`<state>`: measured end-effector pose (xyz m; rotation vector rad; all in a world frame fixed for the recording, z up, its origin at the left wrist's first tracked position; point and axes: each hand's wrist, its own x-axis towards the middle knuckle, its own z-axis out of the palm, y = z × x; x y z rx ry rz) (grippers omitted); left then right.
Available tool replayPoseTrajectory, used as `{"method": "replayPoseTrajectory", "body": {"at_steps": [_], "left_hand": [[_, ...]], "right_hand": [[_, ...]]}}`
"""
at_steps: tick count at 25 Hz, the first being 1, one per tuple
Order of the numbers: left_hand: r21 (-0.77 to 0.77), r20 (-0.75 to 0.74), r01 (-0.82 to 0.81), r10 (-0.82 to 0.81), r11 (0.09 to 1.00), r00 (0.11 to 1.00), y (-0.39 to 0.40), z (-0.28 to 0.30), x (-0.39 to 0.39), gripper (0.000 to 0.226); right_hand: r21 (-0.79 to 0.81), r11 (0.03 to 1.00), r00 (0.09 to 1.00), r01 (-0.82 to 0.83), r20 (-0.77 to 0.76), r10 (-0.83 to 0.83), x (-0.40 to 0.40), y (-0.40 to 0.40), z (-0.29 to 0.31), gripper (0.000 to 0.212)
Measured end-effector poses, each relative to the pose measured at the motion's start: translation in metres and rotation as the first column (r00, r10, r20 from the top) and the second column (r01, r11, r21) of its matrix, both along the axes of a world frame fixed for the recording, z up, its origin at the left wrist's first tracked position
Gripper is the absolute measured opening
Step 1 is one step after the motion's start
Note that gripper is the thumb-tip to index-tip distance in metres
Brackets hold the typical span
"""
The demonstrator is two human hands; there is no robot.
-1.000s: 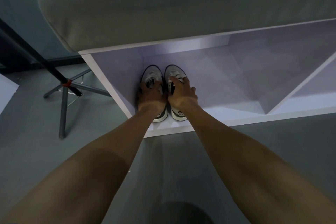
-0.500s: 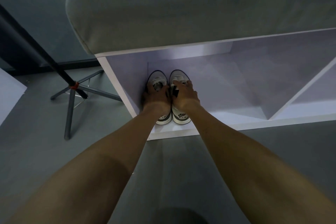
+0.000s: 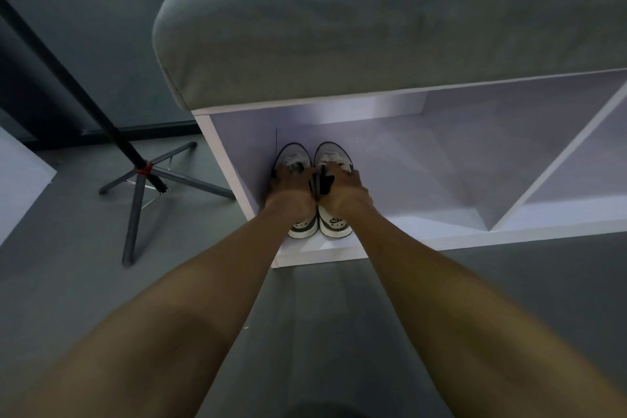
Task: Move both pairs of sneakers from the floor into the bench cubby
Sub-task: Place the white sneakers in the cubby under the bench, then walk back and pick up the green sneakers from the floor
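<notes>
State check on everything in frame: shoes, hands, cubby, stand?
left sneaker: in cubby, upright, toe inward, by left wall
right sneaker: in cubby, upright, beside the left one
left hand: gripping left sneaker
right hand: gripping right sneaker
bench cubby: open, otherwise bare
tripod stand: standing on floor, beside bench

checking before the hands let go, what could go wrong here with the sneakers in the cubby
1. The heels of the sneakers sit near the cubby front lip, so they might catch and slide out as the left hand and right hand withdraw.
2. They crowd the left wall, so fingers could get pinched there.
</notes>
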<state>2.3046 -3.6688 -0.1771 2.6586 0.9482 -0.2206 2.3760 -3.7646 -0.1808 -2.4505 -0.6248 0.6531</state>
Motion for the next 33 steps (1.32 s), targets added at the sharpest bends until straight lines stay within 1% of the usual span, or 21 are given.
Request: {"method": "replayPoseTrajectory", "body": {"at_steps": [2,5,7,9,11,13,14,16,19,20,22,24,26,29,31,33], "left_hand": [[0.084,-0.003,0.04,-0.04,0.996,0.999,-0.004,0.006,-0.004,0.069],[0.148,-0.04,0.093,-0.088,0.985,0.995,-0.003,0.009,-0.003,0.062],[0.141,-0.05,0.136,-0.13,0.981,0.99,-0.005,0.011,-0.003,0.059],[0.118,-0.056,0.163,-0.157,0.98,0.986,-0.013,0.014,-0.009,0.057],[0.088,-0.036,0.147,-0.145,0.985,0.989,-0.025,0.019,-0.021,0.053],[0.084,0.004,0.115,-0.115,0.99,0.993,-0.041,0.031,-0.038,0.049],[0.083,0.006,0.122,-0.123,0.989,0.992,-0.05,0.037,-0.047,0.048],[0.074,-0.022,0.158,-0.157,0.985,0.987,-0.065,0.053,-0.074,0.051],[0.059,-0.097,0.127,-0.121,0.99,0.988,-0.073,0.1,-0.13,0.058],[0.053,-0.125,0.097,-0.09,0.994,0.988,-0.07,0.122,-0.15,0.059],[0.037,-0.189,0.018,-0.01,0.999,0.982,-0.057,0.179,-0.19,0.06],[0.046,-0.221,-0.07,0.079,0.996,0.972,-0.041,0.247,-0.232,0.062],[0.061,-0.215,-0.161,0.171,0.985,0.962,-0.022,0.319,-0.276,0.061],[0.066,-0.184,-0.283,0.291,0.957,0.939,0.02,0.439,-0.351,0.061],[0.082,-0.161,-0.345,0.354,0.935,0.921,0.056,0.519,-0.407,0.062],[0.112,-0.159,-0.437,0.45,0.892,0.879,0.095,0.599,-0.468,0.065]], "right_hand": [[-0.008,1.0,0.999,-0.014,0.046,0.014,-0.003,-0.005,0.005,0.067],[-0.015,1.0,0.995,-0.013,0.1,0.015,-0.001,-0.017,0.01,0.069],[-0.02,0.999,0.992,-0.025,0.121,0.027,0.001,-0.025,0.012,0.067],[-0.015,0.999,0.985,-0.049,0.165,0.051,-0.007,-0.034,0.015,0.057],[0.0,0.999,0.971,-0.049,0.234,0.048,-0.02,-0.042,0.023,0.048],[0.011,1.0,0.957,-0.029,0.291,0.025,-0.038,-0.051,0.036,0.045],[-0.007,1.0,0.953,-0.027,0.303,0.028,-0.048,-0.056,0.043,0.046],[-0.097,0.994,0.956,-0.051,0.284,0.076,-0.07,-0.07,0.064,0.049],[-0.281,0.952,0.971,-0.119,0.167,0.171,-0.108,-0.095,0.112,0.054],[-0.326,0.934,0.97,-0.148,0.137,0.201,-0.123,-0.102,0.133,0.055],[-0.366,0.904,0.957,-0.221,0.095,0.272,-0.153,-0.101,0.186,0.054],[-0.354,0.885,0.935,-0.302,0.073,0.348,-0.188,-0.081,0.249,0.049],[-0.33,0.855,0.896,-0.399,0.056,0.44,-0.227,-0.047,0.322,0.044],[-0.283,0.774,0.79,-0.566,0.082,0.608,-0.288,0.022,0.444,0.043],[-0.248,0.702,0.695,-0.667,0.133,0.707,-0.329,0.073,0.526,0.044],[-0.232,0.628,0.6,-0.743,0.187,0.778,-0.378,0.129,0.612,0.044]]}}
